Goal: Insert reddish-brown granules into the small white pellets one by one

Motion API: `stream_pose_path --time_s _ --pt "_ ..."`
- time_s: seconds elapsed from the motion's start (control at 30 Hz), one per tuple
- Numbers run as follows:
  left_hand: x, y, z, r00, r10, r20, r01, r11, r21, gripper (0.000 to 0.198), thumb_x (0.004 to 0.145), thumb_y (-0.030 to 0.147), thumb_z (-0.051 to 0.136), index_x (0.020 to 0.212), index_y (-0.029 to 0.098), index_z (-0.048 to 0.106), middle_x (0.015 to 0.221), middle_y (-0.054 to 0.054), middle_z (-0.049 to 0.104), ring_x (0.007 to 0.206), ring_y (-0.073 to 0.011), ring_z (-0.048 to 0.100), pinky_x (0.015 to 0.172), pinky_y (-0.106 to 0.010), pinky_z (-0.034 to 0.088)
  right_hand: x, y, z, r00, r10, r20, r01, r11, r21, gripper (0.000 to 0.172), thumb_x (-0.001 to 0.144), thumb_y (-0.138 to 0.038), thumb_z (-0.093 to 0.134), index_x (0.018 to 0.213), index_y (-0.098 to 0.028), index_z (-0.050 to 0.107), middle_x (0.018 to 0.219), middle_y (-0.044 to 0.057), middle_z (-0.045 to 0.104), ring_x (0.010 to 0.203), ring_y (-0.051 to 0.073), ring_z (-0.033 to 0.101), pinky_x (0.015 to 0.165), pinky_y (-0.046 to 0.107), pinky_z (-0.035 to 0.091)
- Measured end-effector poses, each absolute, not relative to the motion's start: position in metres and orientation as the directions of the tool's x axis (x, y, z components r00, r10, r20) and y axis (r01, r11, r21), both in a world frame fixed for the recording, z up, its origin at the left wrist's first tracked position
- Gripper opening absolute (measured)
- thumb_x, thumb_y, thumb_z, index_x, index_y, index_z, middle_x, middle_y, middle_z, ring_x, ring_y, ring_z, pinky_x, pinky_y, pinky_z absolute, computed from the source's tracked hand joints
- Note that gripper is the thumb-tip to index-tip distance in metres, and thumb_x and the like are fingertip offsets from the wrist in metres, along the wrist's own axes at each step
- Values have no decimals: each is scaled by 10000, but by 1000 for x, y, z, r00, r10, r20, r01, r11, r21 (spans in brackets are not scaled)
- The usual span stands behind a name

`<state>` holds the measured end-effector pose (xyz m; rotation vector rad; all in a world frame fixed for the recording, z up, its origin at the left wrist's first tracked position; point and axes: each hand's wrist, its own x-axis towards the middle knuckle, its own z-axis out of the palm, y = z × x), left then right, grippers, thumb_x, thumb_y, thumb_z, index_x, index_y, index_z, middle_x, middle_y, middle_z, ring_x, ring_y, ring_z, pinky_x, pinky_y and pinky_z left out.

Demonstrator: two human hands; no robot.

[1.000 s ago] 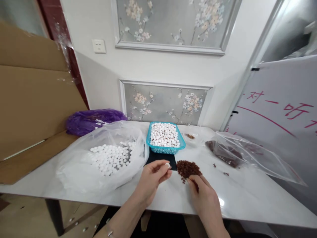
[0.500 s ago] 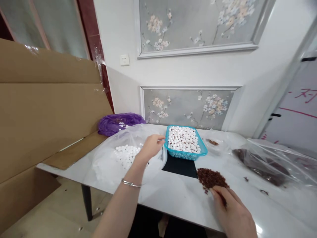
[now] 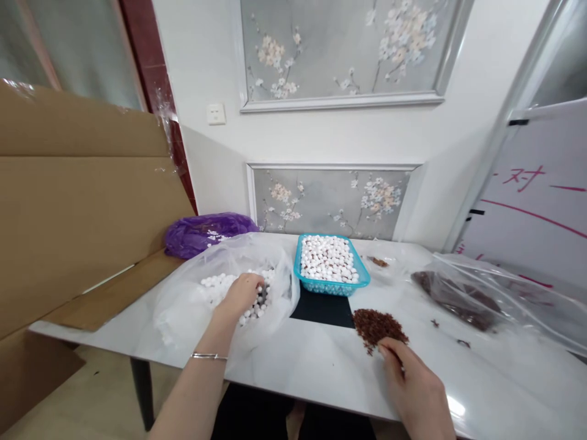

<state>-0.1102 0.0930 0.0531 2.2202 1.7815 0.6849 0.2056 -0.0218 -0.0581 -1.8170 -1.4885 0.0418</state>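
Note:
My left hand [image 3: 242,293] reaches into a clear plastic bag [image 3: 192,305] of small white balls [image 3: 215,284], fingers curled down among them; whether it holds one is hidden. My right hand [image 3: 410,382] rests on the white table [image 3: 321,366] at the near edge of a small pile of dark red-brown bits [image 3: 376,324], fingertips pinched on the bits. A blue basket [image 3: 331,285] full of white balls stands behind on a black mat [image 3: 323,308].
A purple bag [image 3: 202,231] lies at the back left. A clear zip bag [image 3: 486,293] with dark red-brown material lies at the right. Large cardboard sheets [image 3: 77,195] lean at the left. A whiteboard [image 3: 536,201] with red writing stands at the right.
My left hand moved from the basket's edge leftward and down into the bag of white balls. My right hand stayed at the red-brown pile.

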Motion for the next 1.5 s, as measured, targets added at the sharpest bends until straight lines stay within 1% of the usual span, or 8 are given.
stream_pose_path --time_s 0.23,0.4,0.47,0.53,0.6,0.7,0.87,1.5 --pt "-115 79 62 150 942 301 821 -289 493 185 738 194 479 757 203 662 733 -49 680 717 -223 593 726 -308 390 204 -23 -54 386 801 457 745 22 -667 277 809 -423 434 866 -230 624 834 37 706 661 208 653 629 299 496" --pt "-113 64 67 77 944 322 760 -264 594 165 726 268 541 804 198 669 877 -71 700 820 -256 620 754 -329 417 199 -26 -43 348 817 460 670 127 -732 247 813 -404 461 810 -214 619 773 37 672 621 187 605 618 284 479" --pt "-103 51 70 80 960 270 622 -259 739 192 736 308 573 859 195 667 856 -66 701 800 -242 631 722 -317 441 192 -29 -34 341 848 405 558 164 -813 223 812 -395 495 814 -202 609 711 30 642 592 174 579 592 269 477" --pt "-86 33 72 147 974 173 309 -212 927 218 721 313 637 908 202 659 858 -54 691 780 -211 629 705 -296 453 182 -34 -21 306 894 328 386 198 -901 209 823 -385 516 861 -193 589 669 16 604 570 158 552 560 254 473" --pt "-64 14 69 241 966 97 -7 -98 995 229 700 279 691 917 217 654 827 -29 666 706 -161 606 668 -266 450 170 -40 -6 244 927 285 223 233 -947 184 838 -364 525 873 -187 562 658 7 574 561 143 525 547 246 462" --pt "-34 -6 57 376 926 -11 -228 104 968 136 742 273 672 840 181 654 683 -5 593 587 -99 522 571 -209 408 154 -48 14 158 942 297 86 287 -954 144 849 -321 534 803 -187 556 604 -16 529 555 127 506 539 230 436" --pt "-7 -9 29 472 878 -74 -349 264 899 176 809 307 601 810 137 649 664 -4 542 574 -70 461 563 -182 375 139 -48 22 90 934 345 44 343 -939 131 860 -265 523 758 -187 549 650 -19 529 595 112 502 567 215 429" --pt "-2 -5 3 412 907 -87 -428 277 860 130 732 263 692 732 138 659 601 4 567 571 -71 465 588 -182 375 128 -43 9 106 907 407 268 368 -890 159 880 -217 469 725 -194 497 687 -11 510 630 128 512 583 234 423"
